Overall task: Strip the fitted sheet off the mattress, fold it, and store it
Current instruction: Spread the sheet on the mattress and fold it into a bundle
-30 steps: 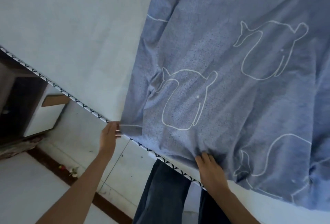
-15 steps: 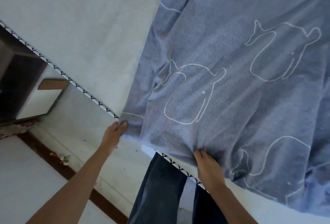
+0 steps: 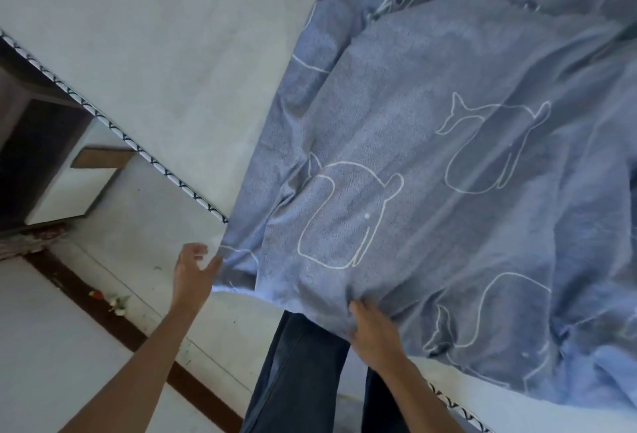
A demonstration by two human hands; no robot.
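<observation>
The fitted sheet lies stripped on the mattress; folding and storing remain. At lower centre the right hand grips its edge; the left hand is spread, empty.

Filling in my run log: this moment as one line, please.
sheet: stripped, rumpled on mattress | left hand: open, by sheet corner | right hand: grips bunched sheet edge | stored: no

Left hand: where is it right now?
In the head view the left hand is lower left of centre, fingers spread, right beside the hanging corner of the sheet, just below the top edge of the mattress.
</observation>
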